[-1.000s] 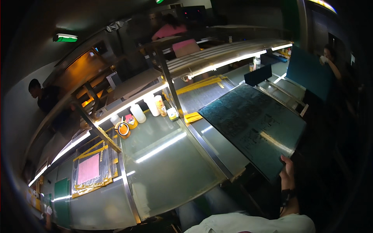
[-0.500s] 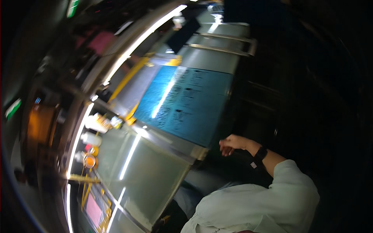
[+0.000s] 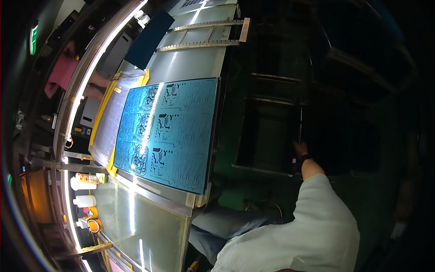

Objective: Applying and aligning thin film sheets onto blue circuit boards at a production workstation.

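My right hand (image 3: 300,149), with a dark band at the wrist, is stretched out to the right of the bench. Its thumb and fingers close on the side edge of a dark framed panel (image 3: 267,136), though dim light hides much of the grip. My left hand is out of view. To the left, a blue sheet (image 3: 190,136) with rows of black circuit patterns lies flat on the lit glass bench. Beside that sheet is a grey screen (image 3: 106,115) edged in yellow tape.
A metal ladder-like rack (image 3: 208,34) lies across the far bench, near a dark board (image 3: 149,38). Along the left stand white bottles (image 3: 84,201) and an orange tape roll (image 3: 94,225). Beyond the light tube, a person in pink (image 3: 63,70) is partly visible. Bare glass (image 3: 158,217) is nearer me.
My view has swung to the right. My right hand, loosely curled near the bench corner before, has reached away from it to the edge of the dark framed panel.
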`<state>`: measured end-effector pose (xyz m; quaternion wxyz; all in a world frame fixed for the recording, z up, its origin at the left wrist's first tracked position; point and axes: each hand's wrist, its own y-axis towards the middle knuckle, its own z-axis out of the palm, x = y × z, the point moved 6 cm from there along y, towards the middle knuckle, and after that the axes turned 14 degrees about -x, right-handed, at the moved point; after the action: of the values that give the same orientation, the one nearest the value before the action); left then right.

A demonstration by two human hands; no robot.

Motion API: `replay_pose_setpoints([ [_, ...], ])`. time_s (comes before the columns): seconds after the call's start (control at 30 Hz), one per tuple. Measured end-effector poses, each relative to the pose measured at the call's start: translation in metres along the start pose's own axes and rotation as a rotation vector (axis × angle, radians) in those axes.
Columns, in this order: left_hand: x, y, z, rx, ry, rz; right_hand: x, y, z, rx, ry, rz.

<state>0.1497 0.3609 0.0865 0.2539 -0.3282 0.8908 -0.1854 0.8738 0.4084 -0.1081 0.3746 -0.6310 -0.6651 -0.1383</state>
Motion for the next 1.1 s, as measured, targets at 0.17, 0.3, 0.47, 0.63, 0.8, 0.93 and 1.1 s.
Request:
replay_pose_setpoints([
  [0.17, 0.011, -0.012, 0.007, 0.002, 0.050, -0.090, -0.009, 0.001, 0.028, 0.066, -0.163, -0.094],
  [0.3, 0.019, -0.023, 0.011, -0.001, 0.076, -0.145, 0.010, -0.008, 0.023, 0.152, -0.701, -0.489],
  [0.47, 0.035, -0.038, 0.016, 0.015, 0.081, -0.182, 0.017, -0.007, 0.000, -0.185, -0.651, -0.535],
  [0.63, 0.062, -0.043, 0.022, 0.041, 0.067, -0.200, 0.080, -0.027, -0.072, -0.123, -0.476, -0.547],
  [0.8, 0.109, -0.039, 0.025, 0.066, 0.024, -0.186, 0.137, -0.051, -0.198, -0.297, -0.315, -0.474],
  [0.93, 0.137, -0.031, 0.035, 0.085, -0.020, -0.155, 0.143, -0.072, -0.289, -0.091, 0.282, -0.306],
  [1.1, 0.153, -0.024, 0.047, 0.103, -0.064, -0.114, 0.190, -0.152, -0.341, -0.094, 0.810, -0.286],
])
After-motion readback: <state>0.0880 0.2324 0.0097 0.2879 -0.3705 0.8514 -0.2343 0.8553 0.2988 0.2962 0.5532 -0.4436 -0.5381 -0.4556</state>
